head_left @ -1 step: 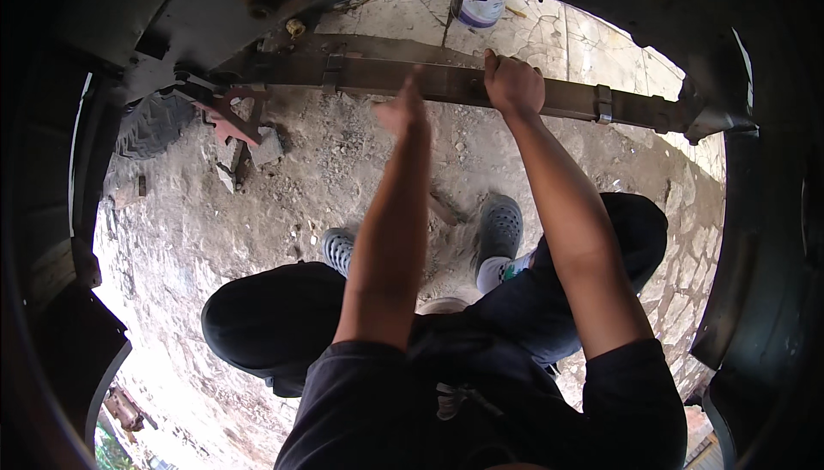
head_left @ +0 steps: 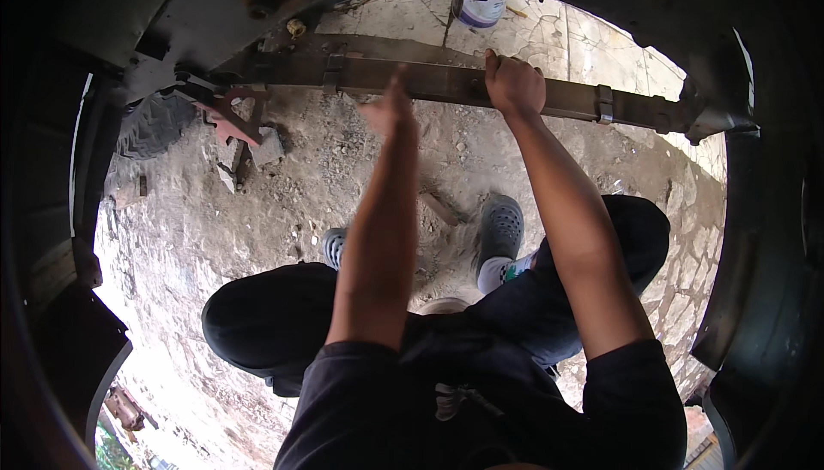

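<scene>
A long, dark, rusty leaf spring [head_left: 429,81] with metal clips crosses in front of me, under a vehicle's body. My right hand [head_left: 516,85] is closed over it right of the middle, knuckles up, with the fingertips hidden. Near the spring's close edge, left of my right hand, is my left hand [head_left: 390,114], smeared by motion. One digit points up across the spring; whether it touches the metal I cannot make out. The left clip [head_left: 333,73] is beyond that hand, and the right clip [head_left: 604,104] lies farther along to the right.
Dark vehicle panels close in on both sides and above. At the left stand a red metal stand [head_left: 233,116], concrete chunks [head_left: 267,145] and a tyre [head_left: 154,127]. Beyond the spring is a white bucket [head_left: 481,12]. A small flat piece [head_left: 439,208] lies on the gravelly ground between my feet.
My left hand and forearm have shifted a little to the left, uncovering more of the flat piece on the ground. My right hand stays in place on the leaf spring.
</scene>
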Demonstrator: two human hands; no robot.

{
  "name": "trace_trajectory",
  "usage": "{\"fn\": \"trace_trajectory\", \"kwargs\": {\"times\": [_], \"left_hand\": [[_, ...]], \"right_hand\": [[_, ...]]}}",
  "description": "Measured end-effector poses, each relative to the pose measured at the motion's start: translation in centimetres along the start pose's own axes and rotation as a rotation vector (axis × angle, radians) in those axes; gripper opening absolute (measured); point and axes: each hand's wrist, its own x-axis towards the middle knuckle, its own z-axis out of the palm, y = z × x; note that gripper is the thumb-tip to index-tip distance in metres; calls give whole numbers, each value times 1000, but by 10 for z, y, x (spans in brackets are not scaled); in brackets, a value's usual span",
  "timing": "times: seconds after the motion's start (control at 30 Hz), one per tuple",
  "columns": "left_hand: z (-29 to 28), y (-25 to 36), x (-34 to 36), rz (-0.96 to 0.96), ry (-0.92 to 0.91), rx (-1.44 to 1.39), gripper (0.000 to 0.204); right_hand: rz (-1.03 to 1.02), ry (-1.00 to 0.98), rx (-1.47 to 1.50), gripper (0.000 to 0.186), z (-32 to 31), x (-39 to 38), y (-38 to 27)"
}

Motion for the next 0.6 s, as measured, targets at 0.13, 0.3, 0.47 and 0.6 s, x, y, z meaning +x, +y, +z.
{"fn": "trace_trajectory", "kwargs": {"times": [0.13,0.3,0.47,0.6], "left_hand": [[-36,50,56,10,139,82,107],[-7,1,48,-57,36,51,87],[31,-15,-36,-149,-107,61,68],[2,18,-37,-527,-373,-17,65]], "right_hand": [[-5,18,4,56,-6,-1,3],[-28,54,15,57,0,4,-2],[-12,36,18,56,1,4,1],[6,21,-18,52,0,6,5]]}}
